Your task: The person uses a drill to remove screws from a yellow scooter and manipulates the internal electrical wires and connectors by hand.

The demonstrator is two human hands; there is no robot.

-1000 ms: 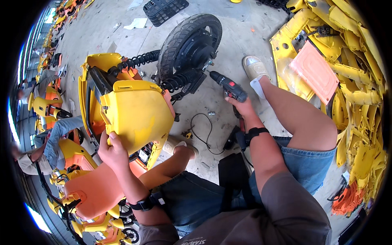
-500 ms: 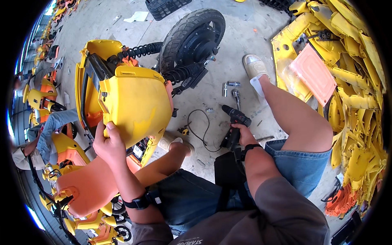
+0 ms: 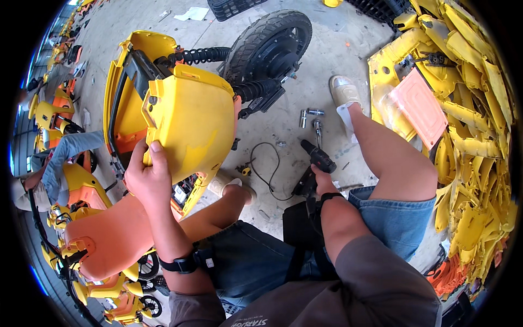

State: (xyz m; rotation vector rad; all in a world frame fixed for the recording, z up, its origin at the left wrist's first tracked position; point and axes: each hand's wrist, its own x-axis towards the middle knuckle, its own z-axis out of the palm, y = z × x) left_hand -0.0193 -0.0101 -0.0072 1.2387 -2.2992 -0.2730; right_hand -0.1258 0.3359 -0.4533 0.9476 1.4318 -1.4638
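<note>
Two hands were in view: the left hand (image 3: 146, 182) gripped one yellow body panel (image 3: 190, 122), and the right hand (image 3: 321, 182) rested on one black cordless drill (image 3: 314, 163) on the floor. Beyond the left hand lay one scooter frame with one black wheel (image 3: 269, 43) and two coiled shock springs (image 3: 201, 55). Just past the right hand lay three small metal sockets (image 3: 310, 117) and one black cable (image 3: 269, 169). One orange seat (image 3: 109, 234) sat below the left hand. One pink flat panel (image 3: 417, 106) lay atop one large heap of yellow panels (image 3: 479, 141), too many to count, right of the right hand.
</note>
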